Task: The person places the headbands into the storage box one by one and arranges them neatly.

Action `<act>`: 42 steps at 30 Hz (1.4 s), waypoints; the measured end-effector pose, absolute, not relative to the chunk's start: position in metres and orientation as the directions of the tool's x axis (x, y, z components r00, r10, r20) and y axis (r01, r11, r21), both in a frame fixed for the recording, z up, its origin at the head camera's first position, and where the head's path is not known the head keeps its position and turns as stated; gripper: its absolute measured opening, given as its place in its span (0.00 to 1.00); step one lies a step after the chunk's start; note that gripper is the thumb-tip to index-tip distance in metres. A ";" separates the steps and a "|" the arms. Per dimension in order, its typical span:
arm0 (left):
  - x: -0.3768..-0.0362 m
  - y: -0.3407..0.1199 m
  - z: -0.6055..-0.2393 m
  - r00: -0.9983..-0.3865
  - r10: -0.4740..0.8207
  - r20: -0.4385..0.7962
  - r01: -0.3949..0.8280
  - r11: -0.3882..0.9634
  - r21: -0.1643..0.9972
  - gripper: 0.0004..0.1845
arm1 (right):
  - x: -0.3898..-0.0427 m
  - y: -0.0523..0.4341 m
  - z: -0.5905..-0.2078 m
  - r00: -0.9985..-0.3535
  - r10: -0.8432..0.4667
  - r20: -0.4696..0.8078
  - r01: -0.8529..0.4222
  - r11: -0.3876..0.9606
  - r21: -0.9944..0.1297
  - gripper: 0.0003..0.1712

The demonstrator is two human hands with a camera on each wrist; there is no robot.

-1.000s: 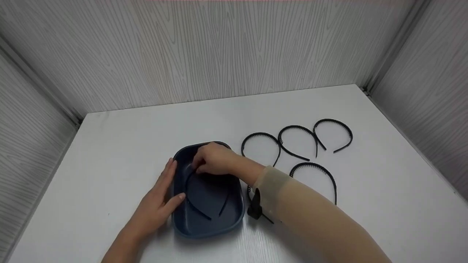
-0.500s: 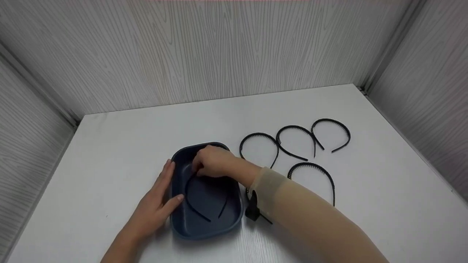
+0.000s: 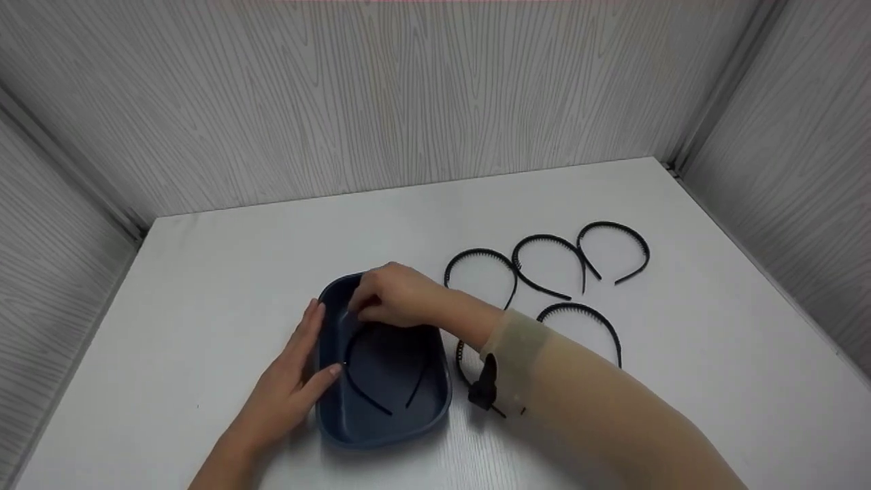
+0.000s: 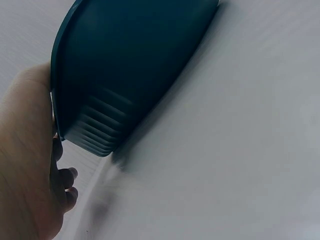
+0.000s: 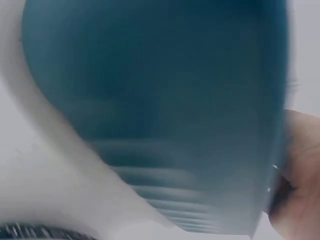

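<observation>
A dark blue tray (image 3: 384, 435) stands on the white table, with a black toothed headband (image 3: 371, 398) lying inside it. My left hand (image 3: 286, 388) rests along the tray's left side, fingers straight and the thumb over the rim. In the left wrist view, my left hand (image 4: 25, 150) touches the rim of the tray (image 4: 120, 60). Over the tray's far end hovers my right hand (image 3: 398, 296), fingers loosely bent just above the headband's arch, which it partly hides. The right wrist view shows the tray's outer wall (image 5: 150, 100), blurred, and my right hand (image 5: 305, 175) at its edge.
Right of the tray lie several more black headbands, among them a near-left one (image 3: 480, 250), a middle one (image 3: 544, 237), a far-right one (image 3: 646, 252) and a nearer one (image 3: 616, 337). My right sleeve (image 3: 592, 395) covers part of this group. Wood-grain panels (image 3: 408, 95) enclose the table.
My right hand has risen slightly from the headband, which stays in the tray, and its fingers have come away from it. The left hand keeps its place on the tray.
</observation>
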State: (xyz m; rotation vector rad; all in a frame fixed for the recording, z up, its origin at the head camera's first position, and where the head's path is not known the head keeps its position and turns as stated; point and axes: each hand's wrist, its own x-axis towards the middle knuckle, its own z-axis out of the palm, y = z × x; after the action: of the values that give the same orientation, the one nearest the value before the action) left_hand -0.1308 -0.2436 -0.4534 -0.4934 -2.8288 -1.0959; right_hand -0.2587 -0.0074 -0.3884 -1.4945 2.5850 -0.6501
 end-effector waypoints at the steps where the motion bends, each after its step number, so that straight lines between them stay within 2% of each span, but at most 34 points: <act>1: -0.131 -0.243 -0.453 -0.946 0.271 0.177 0.320 0.694 0.645 0.46 | -0.259 -0.003 -0.384 -0.514 -0.842 0.163 -0.807 0.411 -0.425 0.12; 6: -0.131 -0.243 -0.454 -0.946 0.268 0.184 0.322 0.694 0.644 0.46 | -0.264 0.029 -0.361 -0.533 -0.797 0.285 -0.788 0.343 -0.512 0.11; 11: -0.131 -0.244 -0.454 -0.944 0.266 0.195 0.328 0.700 0.635 0.46 | -0.277 0.078 -0.344 -0.617 -0.716 0.327 -0.729 0.364 -0.580 0.11; 20: -0.128 -0.246 -0.454 -0.938 0.271 0.217 0.347 0.688 0.638 0.46 | -0.292 0.173 -0.345 -0.792 -0.552 0.262 -0.548 0.452 -0.704 0.10; 24: -0.126 -0.248 -0.454 -0.936 0.267 0.229 0.352 0.688 0.634 0.47 | -0.291 0.205 -0.358 -0.838 -0.505 0.207 -0.477 0.493 -0.728 0.10; 31: -0.123 -0.250 -0.453 -0.936 0.267 0.228 0.351 0.683 0.640 0.46 | -0.282 0.234 -0.383 -0.840 -0.520 0.156 -0.462 0.532 -0.710 0.10; 42: -0.123 -0.249 -0.455 -0.930 0.276 0.243 0.368 0.676 0.639 0.46 | -0.264 0.241 -0.403 -0.790 -0.601 0.119 -0.502 0.524 -0.688 0.11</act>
State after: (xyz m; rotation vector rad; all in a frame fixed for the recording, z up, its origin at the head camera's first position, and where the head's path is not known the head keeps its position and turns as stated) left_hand -0.1230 -0.2493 -0.4552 -0.5321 -2.7589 -1.0933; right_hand -0.2642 0.2410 -0.4027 -0.9557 2.6233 -1.1184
